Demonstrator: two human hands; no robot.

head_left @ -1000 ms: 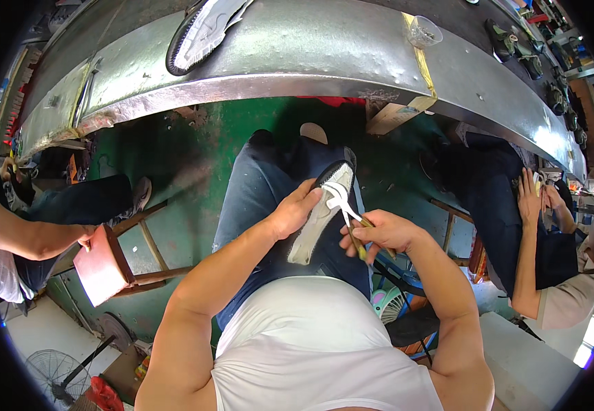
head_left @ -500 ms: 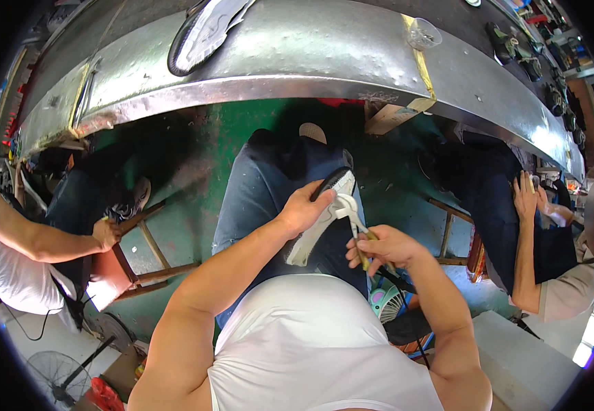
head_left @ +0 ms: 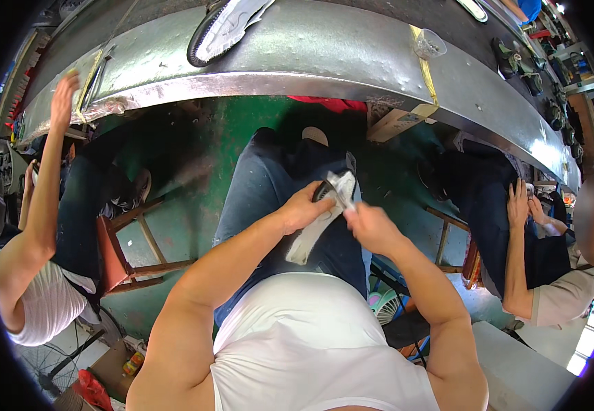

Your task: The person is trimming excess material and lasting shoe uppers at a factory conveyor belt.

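Observation:
Over my lap, my left hand [head_left: 302, 208] grips an unfinished shoe [head_left: 308, 241] near its upper end, thumb across it. Its pale underside faces up, with a dark rim showing beside my fingers. My right hand [head_left: 376, 229] is closed around pincers [head_left: 342, 199], and motion smears it slightly. The pincers' head lies against the shoe's upper part, close to my left fingertips; the handles are mostly hidden in my fist. I cannot tell whether the jaws bite on the edge.
Ahead runs a metal-topped bench [head_left: 324, 60] bearing another upturned shoe [head_left: 227, 35] and a clear cup [head_left: 430, 45]. Co-workers sit at both sides; the left one's hand [head_left: 64, 96] is raised by the bench. A wooden stool [head_left: 147, 248] and a small green fan [head_left: 385, 306] are nearby.
My right hand has turned and closed over the pincers, its fingers no longer spread along the handles, and moved slightly up and inward. The left co-worker's arm has risen toward the bench.

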